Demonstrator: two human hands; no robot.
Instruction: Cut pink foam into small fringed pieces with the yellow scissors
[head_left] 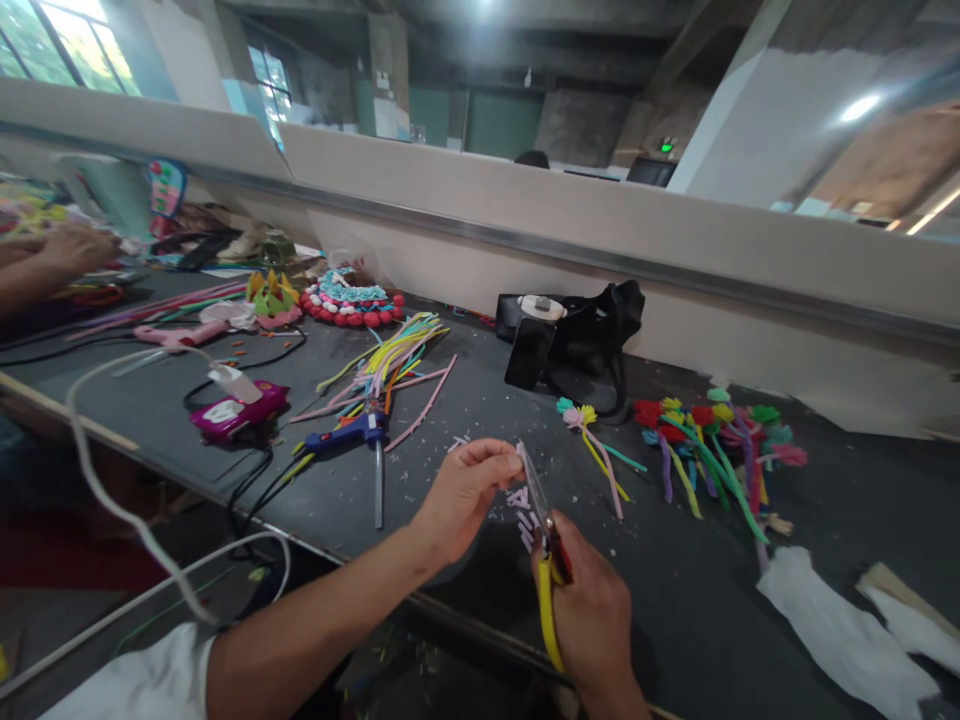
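Note:
My right hand (589,605) is wrapped round scissors (546,545) with yellow and red handles. Their blades point up and away, beside the fingertips of my left hand (469,495). Thumb and forefinger of that hand are pinched together at the blades; what they hold is too small to make out. Just below, short pale purple pieces (527,522) lie in a small heap on the dark table. To the right are a few pipe-cleaner flowers (579,412) on pink, yellow and teal stems, and a larger bunch of colourful ones (712,430).
A blue glue gun (345,435) lies left of my hands, near loose pipe cleaners (390,360) and a purple power strip (240,410). Behind are a pink glue gun (180,335), a phone (531,352) and a black bag (600,325). Another person's hand (79,245) shows far left.

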